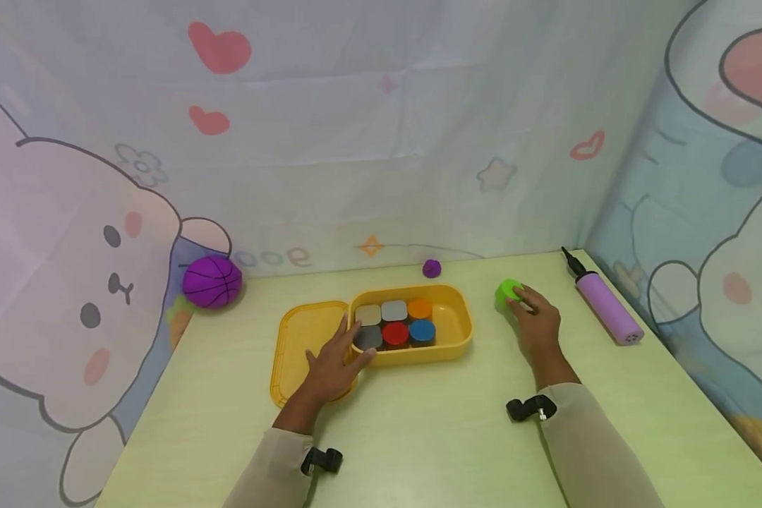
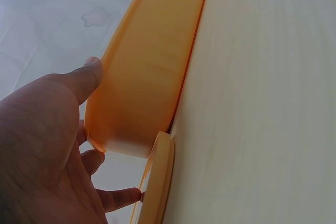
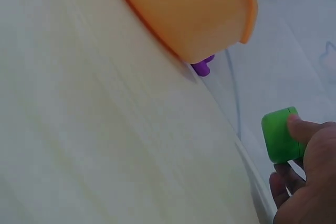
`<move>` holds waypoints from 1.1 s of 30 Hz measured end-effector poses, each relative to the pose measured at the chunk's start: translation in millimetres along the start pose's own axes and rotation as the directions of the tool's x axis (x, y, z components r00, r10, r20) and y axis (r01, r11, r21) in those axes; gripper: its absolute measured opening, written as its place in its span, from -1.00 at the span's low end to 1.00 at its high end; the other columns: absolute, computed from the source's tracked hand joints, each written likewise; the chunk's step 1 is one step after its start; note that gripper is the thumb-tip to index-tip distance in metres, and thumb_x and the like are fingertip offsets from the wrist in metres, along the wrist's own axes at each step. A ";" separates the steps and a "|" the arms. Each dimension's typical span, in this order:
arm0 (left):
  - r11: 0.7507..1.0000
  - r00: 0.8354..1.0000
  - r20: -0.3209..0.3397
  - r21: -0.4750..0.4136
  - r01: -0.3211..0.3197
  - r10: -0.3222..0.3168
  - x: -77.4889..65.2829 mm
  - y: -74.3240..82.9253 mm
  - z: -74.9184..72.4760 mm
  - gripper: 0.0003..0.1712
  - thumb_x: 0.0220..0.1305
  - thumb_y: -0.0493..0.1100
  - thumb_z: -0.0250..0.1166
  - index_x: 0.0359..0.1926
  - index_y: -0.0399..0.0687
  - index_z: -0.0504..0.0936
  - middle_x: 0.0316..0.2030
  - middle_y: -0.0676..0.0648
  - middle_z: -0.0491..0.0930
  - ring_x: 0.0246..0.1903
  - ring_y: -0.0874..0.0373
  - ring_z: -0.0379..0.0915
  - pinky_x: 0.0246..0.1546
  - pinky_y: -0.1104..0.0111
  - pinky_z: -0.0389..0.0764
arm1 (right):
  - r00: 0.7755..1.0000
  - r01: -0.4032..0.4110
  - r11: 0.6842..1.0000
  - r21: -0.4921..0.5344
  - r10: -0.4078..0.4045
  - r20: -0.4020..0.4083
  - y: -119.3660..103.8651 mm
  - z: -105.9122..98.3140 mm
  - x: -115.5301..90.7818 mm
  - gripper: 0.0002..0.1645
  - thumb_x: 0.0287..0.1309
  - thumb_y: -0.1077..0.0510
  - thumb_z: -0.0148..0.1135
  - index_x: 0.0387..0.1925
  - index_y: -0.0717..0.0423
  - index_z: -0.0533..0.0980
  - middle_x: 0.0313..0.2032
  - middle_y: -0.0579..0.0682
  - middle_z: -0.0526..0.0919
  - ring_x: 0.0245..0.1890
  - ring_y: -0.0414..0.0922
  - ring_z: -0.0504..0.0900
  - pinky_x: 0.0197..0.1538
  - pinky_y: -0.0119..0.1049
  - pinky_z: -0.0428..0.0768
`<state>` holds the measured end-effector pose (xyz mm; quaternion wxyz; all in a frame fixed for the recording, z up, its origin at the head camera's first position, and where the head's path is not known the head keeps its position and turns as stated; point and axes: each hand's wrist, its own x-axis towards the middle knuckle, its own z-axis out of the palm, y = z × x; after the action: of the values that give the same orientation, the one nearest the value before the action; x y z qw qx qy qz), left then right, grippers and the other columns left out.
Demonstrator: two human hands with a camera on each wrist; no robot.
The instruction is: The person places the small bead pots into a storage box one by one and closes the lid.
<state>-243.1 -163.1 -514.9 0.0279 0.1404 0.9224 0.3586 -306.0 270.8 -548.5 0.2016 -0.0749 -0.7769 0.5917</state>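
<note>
A yellow plastic box [image 1: 452, 328] holds several small jars with coloured lids, such as a red lid [image 1: 396, 333] and a blue lid [image 1: 422, 330]. My left hand [image 1: 331, 365] rests at the box's left front corner, its fingers spread and its thumb against the front wall. In the left wrist view one finger touches the yellow lid [image 2: 160, 182] beside the box. To the right of the box, my right hand [image 1: 537, 321] pinches a small green jar [image 3: 278, 136] between thumb and fingers. The jar appears raised off the table in the right wrist view.
A small purple object [image 1: 432, 268] lies behind the box. The purple ball [image 1: 212, 282] sits at the table's back left corner. A lilac hand pump [image 1: 609, 309] with a black nozzle lies along the right edge. A printed cloth [image 1: 355, 176] hangs behind the table.
</note>
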 end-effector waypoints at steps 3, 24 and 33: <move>1.000 1.000 -0.005 0.004 0.001 -0.001 -0.5 -2.0 0.0 -0.07 0.59 0.41 0.15 0.78 0.29 0.10 0.81 0.05 -0.22 0.74 -0.33 -0.04 0.41 -0.72 -0.53 | 0.999 0.037 0.999 0.034 -0.038 0.027 -4.9 5.1 -5.7 -0.43 0.47 0.02 0.47 0.40 0.09 0.63 0.54 0.05 0.53 0.58 0.06 0.48 0.17 -0.69 0.52; 1.000 1.000 0.000 -0.015 -0.014 0.015 -0.1 4.2 -0.8 -0.07 0.59 0.36 0.18 0.77 0.18 0.13 0.80 -0.02 -0.19 0.73 -0.37 -0.03 0.40 -0.73 -0.54 | 0.884 0.442 0.888 0.129 -0.455 0.109 -51.0 40.3 -28.3 -0.54 0.25 0.45 0.51 0.19 0.44 0.68 0.20 0.40 0.70 0.13 -0.11 0.74 0.21 -0.41 0.74; 1.000 1.000 -0.003 -0.001 -0.006 0.006 1.0 2.0 0.7 -0.08 0.60 0.36 0.18 0.77 0.20 0.14 0.81 0.00 -0.19 0.73 -0.34 -0.03 0.41 -0.73 -0.52 | 0.827 0.513 0.856 -0.063 -0.473 0.305 -54.4 48.4 -28.3 -0.46 0.25 0.34 0.58 0.25 0.35 0.68 0.25 0.32 0.74 0.31 0.31 0.70 0.38 0.22 0.64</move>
<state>-243.5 -161.0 -514.0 0.0254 0.1425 0.9219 0.3593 -293.0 202.0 -513.8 0.2308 0.1983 -0.8304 0.4668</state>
